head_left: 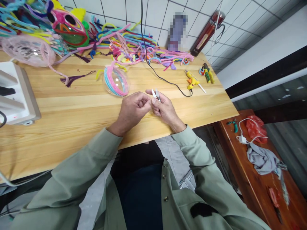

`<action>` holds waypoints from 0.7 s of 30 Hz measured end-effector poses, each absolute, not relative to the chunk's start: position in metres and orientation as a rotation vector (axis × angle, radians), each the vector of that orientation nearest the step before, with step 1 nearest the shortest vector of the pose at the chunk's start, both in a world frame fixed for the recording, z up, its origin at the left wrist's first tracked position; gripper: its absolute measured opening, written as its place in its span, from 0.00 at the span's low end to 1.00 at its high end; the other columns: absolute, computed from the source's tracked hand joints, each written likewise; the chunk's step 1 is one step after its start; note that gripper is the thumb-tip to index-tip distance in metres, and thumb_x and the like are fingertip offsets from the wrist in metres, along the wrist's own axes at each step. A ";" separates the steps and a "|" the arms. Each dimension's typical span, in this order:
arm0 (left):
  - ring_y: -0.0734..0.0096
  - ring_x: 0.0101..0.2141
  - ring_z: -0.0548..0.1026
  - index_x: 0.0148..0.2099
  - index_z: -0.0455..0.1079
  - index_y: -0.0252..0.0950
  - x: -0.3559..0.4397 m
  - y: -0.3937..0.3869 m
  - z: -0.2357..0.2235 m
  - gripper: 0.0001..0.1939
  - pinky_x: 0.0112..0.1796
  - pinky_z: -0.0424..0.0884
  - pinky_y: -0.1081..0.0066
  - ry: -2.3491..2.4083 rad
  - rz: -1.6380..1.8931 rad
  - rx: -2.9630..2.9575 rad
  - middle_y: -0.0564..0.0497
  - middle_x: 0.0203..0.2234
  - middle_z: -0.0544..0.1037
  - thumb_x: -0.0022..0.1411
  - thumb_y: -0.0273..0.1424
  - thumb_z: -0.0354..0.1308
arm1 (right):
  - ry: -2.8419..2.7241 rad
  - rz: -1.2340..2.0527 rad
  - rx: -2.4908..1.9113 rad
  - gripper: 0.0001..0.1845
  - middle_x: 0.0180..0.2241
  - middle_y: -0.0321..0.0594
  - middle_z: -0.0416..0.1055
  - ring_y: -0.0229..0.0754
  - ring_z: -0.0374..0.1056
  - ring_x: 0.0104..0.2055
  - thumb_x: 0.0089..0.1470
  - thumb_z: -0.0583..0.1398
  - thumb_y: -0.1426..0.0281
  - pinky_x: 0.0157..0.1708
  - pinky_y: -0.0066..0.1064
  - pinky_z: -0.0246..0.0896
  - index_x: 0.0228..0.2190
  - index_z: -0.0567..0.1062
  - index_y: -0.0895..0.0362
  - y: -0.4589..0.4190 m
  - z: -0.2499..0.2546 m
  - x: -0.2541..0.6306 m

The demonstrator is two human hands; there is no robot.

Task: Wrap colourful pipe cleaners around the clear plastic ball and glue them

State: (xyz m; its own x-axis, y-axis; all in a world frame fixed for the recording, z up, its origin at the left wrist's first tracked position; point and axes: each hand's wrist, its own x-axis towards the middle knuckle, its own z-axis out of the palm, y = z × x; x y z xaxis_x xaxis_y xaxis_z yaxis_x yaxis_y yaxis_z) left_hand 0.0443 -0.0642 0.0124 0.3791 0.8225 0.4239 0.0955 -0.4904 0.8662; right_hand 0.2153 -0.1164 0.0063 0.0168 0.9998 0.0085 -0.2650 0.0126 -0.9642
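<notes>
My right hand (165, 108) is closed around a pair of small thread snips (153, 93), whose two pointed blades stand apart and face away from me. Beside it my left hand (134, 110) is curled, with thumb and forefinger pinched together close to the snips. Whatever sits in that pinch is too small to make out. Just beyond my left hand lies a clear plastic ball (116, 81) with pink and blue fuzzy stems coiled around its inside. Both hands are over the front part of the wooden table (79, 127).
Bundles of colourful pipe cleaners (134, 43) line the back wall, near a pink-and-green decorated ball (72, 28). A yellow glue gun (192, 81) with a black cord, pliers (208, 74) and a red thermos (208, 33) are at right. A white power strip (19, 92) stands left.
</notes>
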 end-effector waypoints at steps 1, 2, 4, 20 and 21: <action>0.71 0.25 0.66 0.31 0.75 0.40 0.045 -0.064 0.011 0.07 0.31 0.61 0.67 0.789 1.175 1.848 0.57 0.21 0.72 0.63 0.29 0.66 | -0.995 1.330 -1.002 0.36 0.21 0.19 0.55 0.32 0.44 0.21 0.55 0.79 0.45 0.20 0.27 0.43 0.55 0.79 0.52 -0.116 0.007 0.215; 0.72 0.25 0.65 0.31 0.74 0.40 0.046 -0.063 0.010 0.07 0.31 0.61 0.67 0.785 1.187 1.837 0.57 0.21 0.71 0.63 0.29 0.66 | -0.987 1.354 -1.000 0.36 0.21 0.19 0.55 0.32 0.44 0.22 0.55 0.79 0.46 0.20 0.27 0.42 0.54 0.79 0.52 -0.115 0.007 0.215; 0.73 0.24 0.64 0.32 0.73 0.40 0.048 -0.061 0.010 0.06 0.30 0.61 0.67 0.796 1.204 1.802 0.58 0.22 0.70 0.62 0.27 0.65 | -0.975 1.392 -1.002 0.35 0.22 0.18 0.55 0.32 0.44 0.22 0.54 0.79 0.46 0.19 0.27 0.41 0.52 0.79 0.53 -0.115 0.008 0.214; 0.71 0.29 0.74 0.41 0.77 0.40 -0.010 -0.169 0.046 0.09 0.32 0.72 0.69 0.495 0.628 1.448 0.50 0.34 0.82 0.75 0.38 0.64 | -1.085 0.901 -1.337 0.17 0.21 0.22 0.55 0.33 0.49 0.22 0.58 0.74 0.59 0.22 0.26 0.46 0.33 0.73 0.52 -0.022 0.015 0.255; 0.70 0.30 0.75 0.42 0.79 0.40 -0.026 -0.183 0.036 0.12 0.32 0.73 0.69 0.482 0.484 1.437 0.49 0.34 0.83 0.77 0.41 0.64 | -1.126 0.846 -1.348 0.16 0.22 0.23 0.56 0.34 0.52 0.24 0.59 0.73 0.58 0.24 0.27 0.48 0.33 0.74 0.52 -0.015 0.008 0.255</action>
